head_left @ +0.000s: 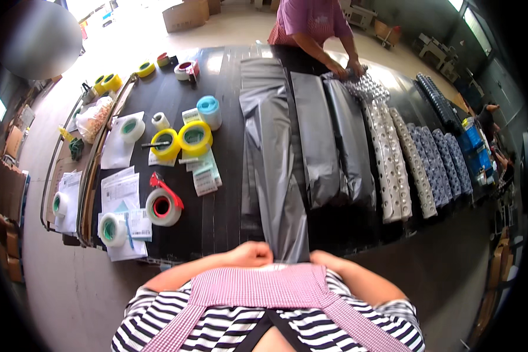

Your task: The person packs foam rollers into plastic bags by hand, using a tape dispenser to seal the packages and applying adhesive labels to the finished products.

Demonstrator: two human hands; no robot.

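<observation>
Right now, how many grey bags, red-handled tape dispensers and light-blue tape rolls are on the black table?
Grey bags: 3 distinct ones lying side by side
Red-handled tape dispensers: 2
Light-blue tape roll: 1
Total: 6

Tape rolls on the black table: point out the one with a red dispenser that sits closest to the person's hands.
The white roll in the red dispenser by the near edge; the other red-dispenser roll lies at the far end.
</observation>
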